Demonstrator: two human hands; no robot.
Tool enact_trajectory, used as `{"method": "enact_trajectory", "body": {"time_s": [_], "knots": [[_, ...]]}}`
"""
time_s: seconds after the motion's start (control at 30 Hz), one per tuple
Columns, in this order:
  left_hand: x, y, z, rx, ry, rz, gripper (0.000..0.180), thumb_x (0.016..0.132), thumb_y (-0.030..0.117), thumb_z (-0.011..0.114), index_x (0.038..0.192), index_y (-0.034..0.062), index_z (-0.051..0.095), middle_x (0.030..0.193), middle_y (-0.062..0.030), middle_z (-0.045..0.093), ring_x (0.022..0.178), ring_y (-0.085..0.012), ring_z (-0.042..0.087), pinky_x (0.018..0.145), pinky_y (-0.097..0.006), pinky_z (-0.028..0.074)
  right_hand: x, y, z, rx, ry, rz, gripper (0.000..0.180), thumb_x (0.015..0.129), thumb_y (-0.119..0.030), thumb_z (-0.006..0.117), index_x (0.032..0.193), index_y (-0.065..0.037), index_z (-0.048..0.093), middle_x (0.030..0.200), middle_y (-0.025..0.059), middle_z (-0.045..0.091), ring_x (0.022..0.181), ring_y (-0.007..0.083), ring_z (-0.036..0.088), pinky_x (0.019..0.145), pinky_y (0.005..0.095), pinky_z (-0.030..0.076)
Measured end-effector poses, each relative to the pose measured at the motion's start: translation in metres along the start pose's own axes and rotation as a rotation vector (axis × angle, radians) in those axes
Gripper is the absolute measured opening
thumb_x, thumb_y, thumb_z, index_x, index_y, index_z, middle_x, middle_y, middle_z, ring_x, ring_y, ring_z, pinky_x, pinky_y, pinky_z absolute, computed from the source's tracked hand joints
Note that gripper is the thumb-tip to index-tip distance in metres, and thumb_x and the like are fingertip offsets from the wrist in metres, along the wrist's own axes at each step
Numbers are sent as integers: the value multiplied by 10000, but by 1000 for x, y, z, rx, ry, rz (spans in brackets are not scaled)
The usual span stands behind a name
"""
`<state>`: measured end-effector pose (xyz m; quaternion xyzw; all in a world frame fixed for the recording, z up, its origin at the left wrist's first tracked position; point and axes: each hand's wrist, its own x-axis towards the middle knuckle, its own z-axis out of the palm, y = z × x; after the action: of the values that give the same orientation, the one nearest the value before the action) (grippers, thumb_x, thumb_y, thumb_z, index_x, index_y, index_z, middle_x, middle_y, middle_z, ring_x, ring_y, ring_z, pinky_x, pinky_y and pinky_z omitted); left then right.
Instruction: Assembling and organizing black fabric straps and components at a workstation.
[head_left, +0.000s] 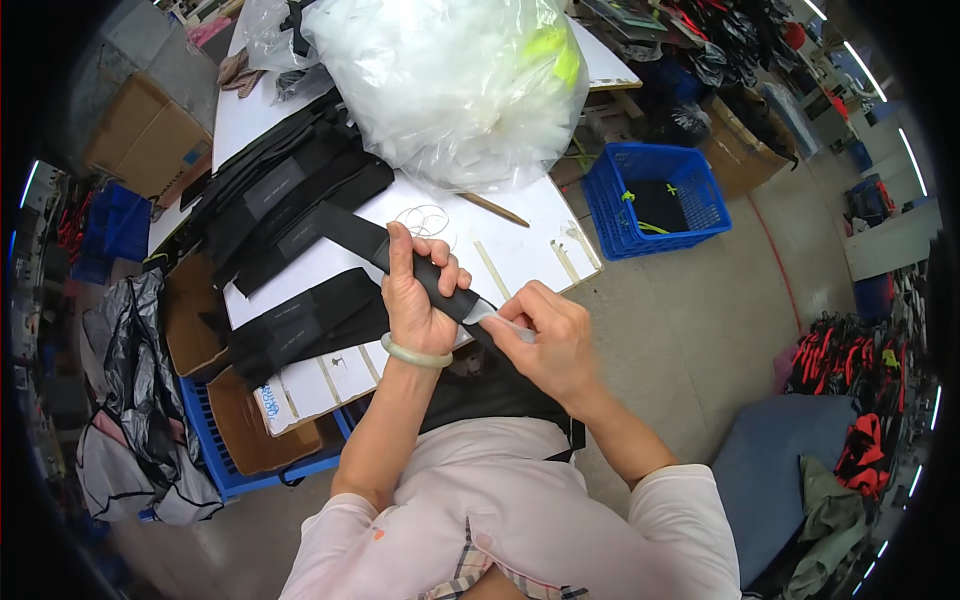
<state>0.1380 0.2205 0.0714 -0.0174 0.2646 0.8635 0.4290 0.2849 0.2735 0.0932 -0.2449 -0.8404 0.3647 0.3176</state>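
My left hand (pixel 420 290) is wrapped round a long black fabric strip (pixel 352 232), its thumb pointing up and its fingers curled over the cloth. The strip runs from the stacked black pieces down toward my right hand. At its lower end, my right hand (pixel 540 325) pinches a thin whitish piece (pixel 482 312) that shows at the strip's end; whether it is film or lining I cannot tell. Beside my left wrist lies a pile of black fabric strips (pixel 310 320) with dark grey panels. A larger stack of the same black strips (pixel 275 185) lies farther up the table.
A big clear plastic bag (pixel 450 80) of white material stands on the white table (pixel 530 240). Near it lie a pointed wooden stick (pixel 494 209) and loose thread. A blue crate (pixel 655 200) stands to the right on the floor; a cardboard box (pixel 245 430) sits at lower left.
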Motion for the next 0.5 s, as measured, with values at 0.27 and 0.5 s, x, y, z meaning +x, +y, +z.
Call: {"method": "enact_trajectory", "body": {"time_s": [0.27,0.5], "knots": [[-24,4,-2,-59,-183,-97,415,899,491,627,770,117,502,671,-32,496,466,-116,436,502,-296,449,-23,-44,13,-227,91,136,222,709,-90,753,708,-26,540,679,86,583,584,236,602,510,349,456],[-29,11,17,-159,-287,-346,449,898,541,589,723,131,530,651,-18,484,447,-108,379,495,-272,395,-60,-74,-7,-162,218,-13,195,730,-17,740,800,-2,559,838,127,611,604,234,615,533,338,487]]}}
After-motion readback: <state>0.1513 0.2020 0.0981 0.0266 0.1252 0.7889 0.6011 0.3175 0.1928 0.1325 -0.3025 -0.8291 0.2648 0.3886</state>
